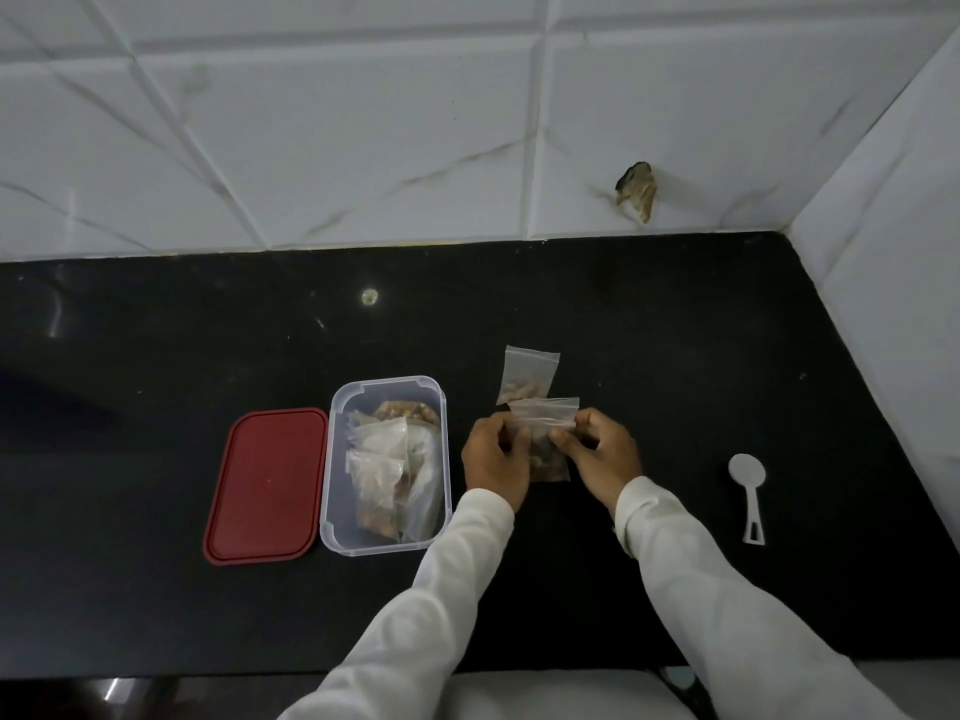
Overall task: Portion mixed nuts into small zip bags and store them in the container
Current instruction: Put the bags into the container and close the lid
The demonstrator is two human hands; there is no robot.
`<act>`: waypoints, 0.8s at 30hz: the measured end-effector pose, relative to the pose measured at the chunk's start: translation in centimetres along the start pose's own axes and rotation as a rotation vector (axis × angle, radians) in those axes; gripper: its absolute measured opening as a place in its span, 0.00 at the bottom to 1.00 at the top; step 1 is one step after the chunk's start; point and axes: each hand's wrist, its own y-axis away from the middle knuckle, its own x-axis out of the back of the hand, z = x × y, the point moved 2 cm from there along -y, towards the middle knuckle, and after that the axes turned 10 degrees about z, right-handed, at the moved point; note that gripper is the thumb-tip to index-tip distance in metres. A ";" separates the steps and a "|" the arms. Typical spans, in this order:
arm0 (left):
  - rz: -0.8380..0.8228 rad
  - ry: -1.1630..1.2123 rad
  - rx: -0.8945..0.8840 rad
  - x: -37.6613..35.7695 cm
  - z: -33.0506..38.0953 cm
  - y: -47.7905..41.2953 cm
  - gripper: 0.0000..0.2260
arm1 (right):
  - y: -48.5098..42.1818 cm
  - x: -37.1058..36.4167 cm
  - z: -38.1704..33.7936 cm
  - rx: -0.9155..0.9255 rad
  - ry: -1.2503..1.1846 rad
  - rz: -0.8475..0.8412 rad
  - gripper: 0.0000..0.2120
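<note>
Black counter (649,330), white tiles behind: left hand (493,459) and right hand (602,454) both pinch a nut bag (545,423) beside the open container (387,392); another bag (530,374) lies just beyond.

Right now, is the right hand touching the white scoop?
Apart. The head view shows black counter between the right hand and the white scoop; that hand pinches the zip bag together with the left hand.
</note>
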 end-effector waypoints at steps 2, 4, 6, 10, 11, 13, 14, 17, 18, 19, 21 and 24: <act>-0.026 0.043 -0.019 0.1 0.2 0.6 0.03 | 0.6 0.5 0.0 -0.024 -0.039 0.025 0.05; -0.035 0.115 -0.062 0.2 0.5 1.1 0.04 | 1.1 1.0 -0.2 -0.050 -0.082 0.039 0.04; -0.088 0.192 -0.077 0.3 0.9 1.7 0.05 | 1.6 1.5 -0.7 -0.090 -0.132 0.050 0.04; -0.157 0.252 -0.213 0.7 2.1 2.8 0.10 | 2.8 1.9 -2.0 -0.149 -0.228 0.116 0.08; -0.152 0.246 -0.250 0.8 2.4 3.0 0.11 | 3.1 1.9 -2.2 -0.163 -0.247 0.128 0.08; -0.095 0.226 -0.293 1.2 2.9 3.4 0.11 | 3.8 1.9 -2.9 -0.182 -0.277 0.141 0.09; -0.054 0.214 -0.300 1.4 3.1 3.5 0.10 | 4.2 1.8 -3.4 -0.186 -0.301 0.139 0.10; 0.021 0.183 -0.311 2.6 3.7 3.6 0.08 | 5.6 1.5 -5.2 -0.186 -0.388 0.053 0.13; 0.039 0.164 -0.314 3.3 3.9 3.6 0.08 | 6.2 1.4 -5.8 -0.168 -0.393 -0.002 0.14; 0.055 0.136 -0.310 4.0 4.0 3.5 0.08 | 6.7 1.3 -6.4 -0.148 -0.397 -0.067 0.16; 0.101 0.102 -0.302 5.9 4.2 3.4 0.08 | 7.6 0.7 -7.6 -0.098 -0.401 -0.195 0.18; 0.161 0.078 -0.269 8.5 3.7 2.8 0.11 | 8.4 -0.7 -8.6 -0.015 -0.355 -0.255 0.16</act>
